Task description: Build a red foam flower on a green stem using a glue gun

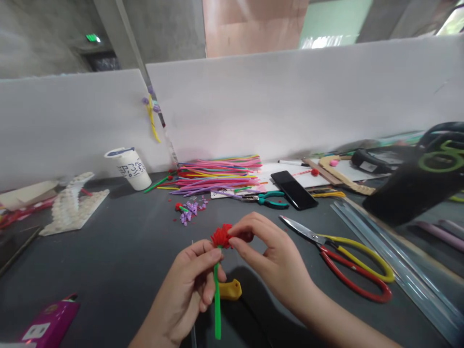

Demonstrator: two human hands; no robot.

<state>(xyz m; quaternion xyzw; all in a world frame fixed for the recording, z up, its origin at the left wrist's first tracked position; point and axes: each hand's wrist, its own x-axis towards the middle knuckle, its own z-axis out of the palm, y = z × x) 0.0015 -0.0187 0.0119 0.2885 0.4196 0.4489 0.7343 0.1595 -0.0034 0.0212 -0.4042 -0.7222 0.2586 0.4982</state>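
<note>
My left hand pinches a red flower just under its head, thumb and finger closed round the top of the green stem. The stem hangs down past my palm. At the right edge of the petals, my right hand has its thumb and forefinger pressed together on the red head. Behind my left fingers lies a yellow piece that looks like a tool handle, mostly hidden. Purple clippings are scattered on the table beyond my hands.
Scissors with red and yellow handles lie to the right, beside clear sticks. Farther back are pliers, a phone, pipe cleaners and a white cup. A dark bottle stands right; a purple box lies left.
</note>
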